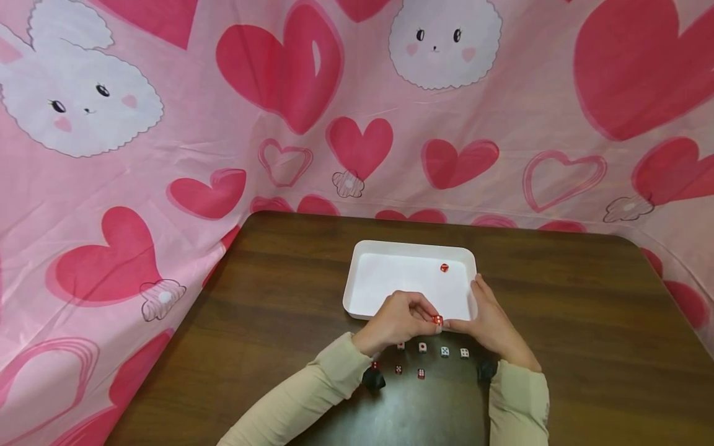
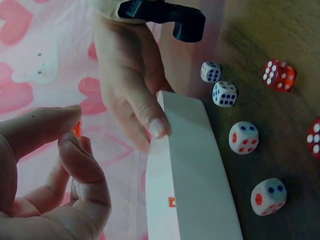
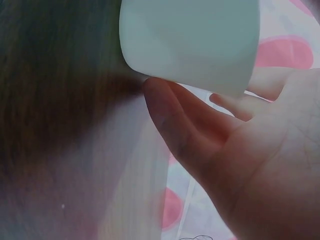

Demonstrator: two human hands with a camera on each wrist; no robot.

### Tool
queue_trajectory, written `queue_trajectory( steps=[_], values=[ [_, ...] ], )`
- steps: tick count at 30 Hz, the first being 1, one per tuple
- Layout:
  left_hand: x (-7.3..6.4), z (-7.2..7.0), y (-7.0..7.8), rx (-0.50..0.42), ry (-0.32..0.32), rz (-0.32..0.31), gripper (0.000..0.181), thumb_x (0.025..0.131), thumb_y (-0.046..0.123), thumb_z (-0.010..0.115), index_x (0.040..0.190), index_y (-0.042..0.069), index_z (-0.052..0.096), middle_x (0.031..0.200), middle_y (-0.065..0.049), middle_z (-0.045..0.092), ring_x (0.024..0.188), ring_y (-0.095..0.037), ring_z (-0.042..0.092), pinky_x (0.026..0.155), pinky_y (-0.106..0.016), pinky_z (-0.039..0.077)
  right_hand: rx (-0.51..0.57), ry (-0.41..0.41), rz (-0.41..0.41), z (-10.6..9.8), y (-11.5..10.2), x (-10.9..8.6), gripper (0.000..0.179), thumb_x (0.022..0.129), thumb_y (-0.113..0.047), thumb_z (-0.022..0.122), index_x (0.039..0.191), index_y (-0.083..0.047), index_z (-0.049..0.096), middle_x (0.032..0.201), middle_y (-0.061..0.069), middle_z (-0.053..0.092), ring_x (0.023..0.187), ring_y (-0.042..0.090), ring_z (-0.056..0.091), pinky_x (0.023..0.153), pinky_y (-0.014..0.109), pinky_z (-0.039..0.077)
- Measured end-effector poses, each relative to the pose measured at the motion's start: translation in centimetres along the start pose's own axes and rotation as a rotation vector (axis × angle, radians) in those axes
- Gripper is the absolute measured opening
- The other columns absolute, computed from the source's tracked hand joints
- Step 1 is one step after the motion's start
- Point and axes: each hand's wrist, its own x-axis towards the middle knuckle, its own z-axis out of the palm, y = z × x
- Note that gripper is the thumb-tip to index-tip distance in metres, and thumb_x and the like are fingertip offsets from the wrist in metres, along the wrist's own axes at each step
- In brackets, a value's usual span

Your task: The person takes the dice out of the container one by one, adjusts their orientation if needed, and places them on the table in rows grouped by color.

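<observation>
My left hand (image 1: 398,319) pinches a small clear orange-red die (image 1: 437,320) between thumb and fingertips, over the front rim of a shallow white tray (image 1: 413,249). Seen from the left wrist, only a sliver of that die (image 2: 78,129) shows between the fingertips. At the tray's front right corner, my right hand (image 1: 496,325) grips the rim, its thumb at the front and its fingers along the right side. Another orange-red die (image 1: 444,267) lies inside the tray towards the back right.
In front of the tray, several white dice (image 1: 444,352) stand in a row. Nearer me are several dark red dice (image 1: 421,373), one partly covered by the left wrist's black camera (image 1: 374,379). A pink heart-patterned cloth (image 1: 312,155) hangs behind the brown table (image 1: 586,322).
</observation>
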Motion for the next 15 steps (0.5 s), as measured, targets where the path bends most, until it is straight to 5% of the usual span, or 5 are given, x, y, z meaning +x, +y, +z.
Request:
queue_trajectory(
  steps=[15],
  values=[
    [-0.1, 1.2, -0.3, 0.088, -0.076, -0.013, 0.014, 0.076, 0.007, 0.08, 0.084, 0.007, 0.069, 0.072, 0.003, 0.069, 0.058, -0.002, 0.058, 0.053, -0.018, 0.046, 0.032, 0.02, -0.049, -0.1, 0.7, 0.3, 0.104, 0.07, -0.038, 0.085, 0.147, 0.002, 0.027, 0.156, 0.03, 0.015, 0.143, 0.048, 0.014, 0.107, 0.066, 0.027]
  ],
)
